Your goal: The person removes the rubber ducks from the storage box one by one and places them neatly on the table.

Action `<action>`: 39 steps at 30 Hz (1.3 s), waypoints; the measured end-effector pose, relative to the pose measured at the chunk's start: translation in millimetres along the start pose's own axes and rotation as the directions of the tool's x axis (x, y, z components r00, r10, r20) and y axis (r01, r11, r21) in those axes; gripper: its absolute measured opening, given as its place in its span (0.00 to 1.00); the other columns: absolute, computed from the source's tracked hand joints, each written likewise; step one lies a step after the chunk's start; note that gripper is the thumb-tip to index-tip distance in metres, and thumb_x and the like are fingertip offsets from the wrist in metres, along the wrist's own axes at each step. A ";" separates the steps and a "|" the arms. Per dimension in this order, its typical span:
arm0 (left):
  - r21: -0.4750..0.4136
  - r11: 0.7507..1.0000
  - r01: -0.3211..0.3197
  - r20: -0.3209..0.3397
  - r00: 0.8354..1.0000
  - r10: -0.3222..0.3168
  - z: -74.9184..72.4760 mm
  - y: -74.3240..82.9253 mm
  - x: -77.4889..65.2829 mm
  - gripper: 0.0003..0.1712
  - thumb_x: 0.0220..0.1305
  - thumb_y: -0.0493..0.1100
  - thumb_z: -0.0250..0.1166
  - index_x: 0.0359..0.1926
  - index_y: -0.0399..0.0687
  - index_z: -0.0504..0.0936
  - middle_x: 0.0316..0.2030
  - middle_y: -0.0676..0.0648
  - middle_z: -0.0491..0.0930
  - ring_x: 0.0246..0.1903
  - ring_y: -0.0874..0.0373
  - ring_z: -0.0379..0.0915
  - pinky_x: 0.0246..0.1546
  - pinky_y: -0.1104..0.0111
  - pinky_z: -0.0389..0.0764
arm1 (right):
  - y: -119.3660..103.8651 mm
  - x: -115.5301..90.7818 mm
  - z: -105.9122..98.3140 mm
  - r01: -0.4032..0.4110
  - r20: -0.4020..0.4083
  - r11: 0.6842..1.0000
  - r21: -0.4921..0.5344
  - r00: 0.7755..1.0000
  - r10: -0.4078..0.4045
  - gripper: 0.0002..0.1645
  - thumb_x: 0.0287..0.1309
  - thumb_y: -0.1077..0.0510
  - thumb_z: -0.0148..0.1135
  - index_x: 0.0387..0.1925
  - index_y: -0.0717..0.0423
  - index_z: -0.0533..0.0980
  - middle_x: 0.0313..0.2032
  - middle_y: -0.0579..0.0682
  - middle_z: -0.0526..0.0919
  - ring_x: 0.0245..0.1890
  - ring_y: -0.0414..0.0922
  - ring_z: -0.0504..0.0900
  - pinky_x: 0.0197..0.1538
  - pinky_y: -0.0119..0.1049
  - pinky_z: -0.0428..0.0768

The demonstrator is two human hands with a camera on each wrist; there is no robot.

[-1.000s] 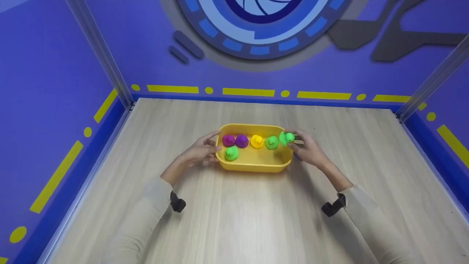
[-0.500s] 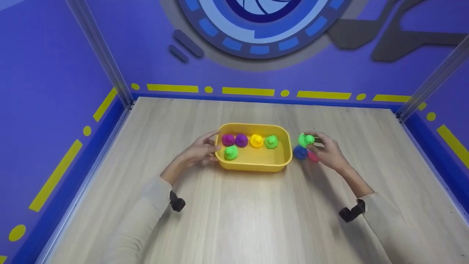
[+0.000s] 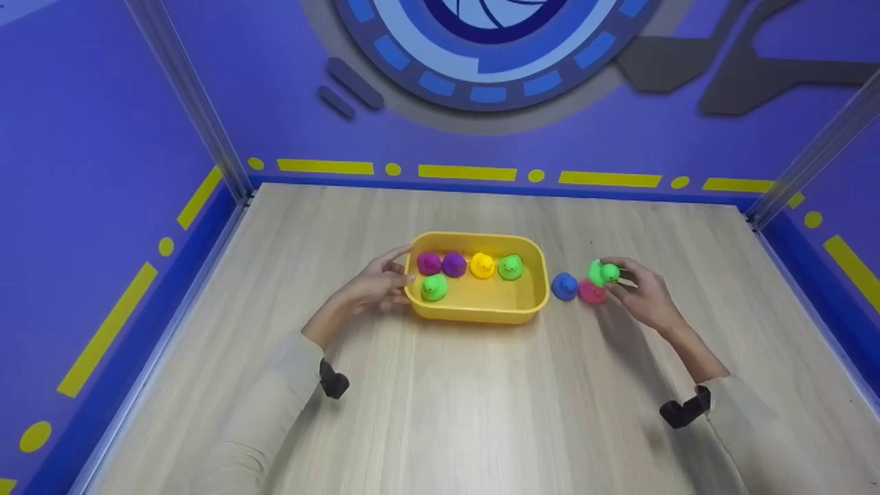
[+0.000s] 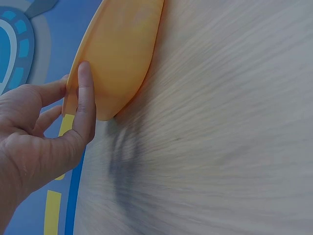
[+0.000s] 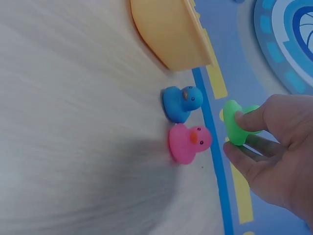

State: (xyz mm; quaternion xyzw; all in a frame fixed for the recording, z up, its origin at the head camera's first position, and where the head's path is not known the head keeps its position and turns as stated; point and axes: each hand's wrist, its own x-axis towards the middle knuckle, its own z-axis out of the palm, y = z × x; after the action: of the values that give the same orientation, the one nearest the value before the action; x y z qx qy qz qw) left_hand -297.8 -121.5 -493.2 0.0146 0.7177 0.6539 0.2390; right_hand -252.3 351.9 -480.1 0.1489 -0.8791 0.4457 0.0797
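In the head view, my left hand (image 3: 375, 282) holds the left end of a yellow plastic tub (image 3: 481, 315). The left wrist view shows its thumb (image 4: 85, 93) against the tub's outer wall, with other fingers reaching the rim. To the right of the tub, my right hand (image 3: 646, 295) pinches a light green rubber duck (image 3: 603, 273) between thumb and fingers. The held duck is raised above the table in the right wrist view. Close by, a blue rubber duck (image 3: 565, 286) and a pink rubber duck (image 3: 591, 292) sit side by side on the table.
Inside the tub, a magenta duck (image 3: 429, 264), a purple duck (image 3: 454, 265), a yellow duck (image 3: 482, 265) and a green duck (image 3: 511, 267) line the far side. Another green duck (image 3: 434, 287) sits front left. Blue panels (image 3: 440, 124) border the wooden table (image 3: 440, 412).
My right hand has carried the green duck rightward from over the tub's right end to above the pink duck. The blue and pink ducks have come into sight. My left hand stays put.
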 end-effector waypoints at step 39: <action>-0.015 1.000 0.013 -0.018 1.000 -0.013 -0.6 -0.9 -1.0 0.40 0.71 0.35 0.63 0.78 0.65 0.61 0.55 0.44 0.63 0.44 0.54 0.75 0.51 0.60 0.88 | 46.1 -26.2 -18.6 -0.201 0.010 0.962 -0.183 0.979 0.206 0.25 0.65 0.69 0.64 0.62 0.70 0.74 0.59 0.71 0.78 0.60 0.65 0.77 0.61 0.46 0.83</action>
State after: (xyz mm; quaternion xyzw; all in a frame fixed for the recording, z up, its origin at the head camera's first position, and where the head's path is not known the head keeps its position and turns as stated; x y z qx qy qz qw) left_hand -296.9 -122.5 -493.7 0.0022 0.7150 0.6578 0.2367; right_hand -242.8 397.7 -511.4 0.0564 -0.9277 0.3676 0.0340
